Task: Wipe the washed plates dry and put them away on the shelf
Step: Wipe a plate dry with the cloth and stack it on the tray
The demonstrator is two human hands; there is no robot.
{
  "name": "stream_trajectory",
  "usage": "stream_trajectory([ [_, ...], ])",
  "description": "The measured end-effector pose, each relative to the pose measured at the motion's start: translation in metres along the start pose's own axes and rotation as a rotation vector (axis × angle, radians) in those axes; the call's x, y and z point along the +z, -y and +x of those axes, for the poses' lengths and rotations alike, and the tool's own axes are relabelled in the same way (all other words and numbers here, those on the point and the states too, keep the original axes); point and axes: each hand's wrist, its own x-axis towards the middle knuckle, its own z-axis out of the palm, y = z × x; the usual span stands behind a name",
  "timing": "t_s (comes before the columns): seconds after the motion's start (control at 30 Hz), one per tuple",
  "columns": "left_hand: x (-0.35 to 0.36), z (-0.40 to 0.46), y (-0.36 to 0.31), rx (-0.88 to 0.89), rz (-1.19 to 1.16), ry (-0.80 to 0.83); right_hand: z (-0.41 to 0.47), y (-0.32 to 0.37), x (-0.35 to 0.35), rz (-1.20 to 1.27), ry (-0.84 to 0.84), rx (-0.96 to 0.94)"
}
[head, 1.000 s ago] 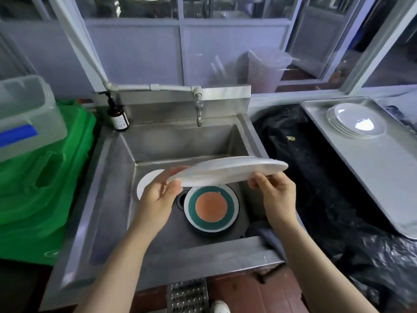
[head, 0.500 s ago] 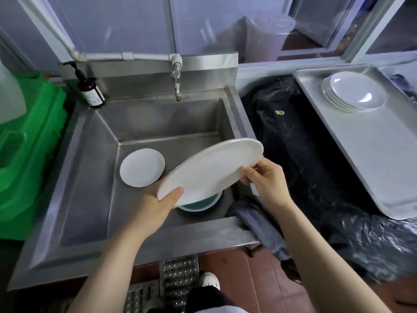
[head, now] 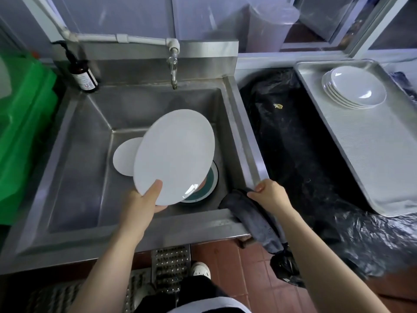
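My left hand point(head: 144, 199) grips a large white plate point(head: 174, 154) by its near rim and holds it tilted above the steel sink point(head: 74, 168). My right hand point(head: 268, 195) is off the plate and takes hold of a dark grey cloth point(head: 255, 220) draped over the sink's front right corner. Under the held plate a green-rimmed plate point(head: 208, 184) with an orange centre lies on the sink floor. A small white plate point(head: 125, 159) lies left of it, partly hidden. A stack of white plates point(head: 354, 89) stands on a metal tray point(head: 372, 159) at the right.
A tap point(head: 173, 68) hangs over the sink's back wall, with a brown pump bottle point(head: 82, 75) at the back left corner. Green plastic point(head: 24, 123) lies left of the sink. Black plastic sheeting point(head: 293, 143) covers the gap between sink and tray.
My right hand let go of the plate and dropped to the cloth on the sink corner. My left hand alone now holds the plate, tilted more steeply. The camera tipped downward.
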Motion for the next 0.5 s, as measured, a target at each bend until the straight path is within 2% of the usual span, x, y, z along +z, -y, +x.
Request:
stream_trajectory([
  [0.2, -0.004, -0.001, 0.003, 0.002, -0.017, -0.011, -0.004, 0.011, 0.009, -0.304, 0.136, 0.03],
  [0.4, -0.009, 0.0, 0.006, -0.023, -0.004, -0.03, 0.003, 0.02, 0.004, -0.275, 0.301, 0.033],
  [0.5, -0.013, 0.001, 0.007, -0.046, -0.012, -0.046, -0.001, 0.024, 0.003, -0.132, 0.316, -0.003],
])
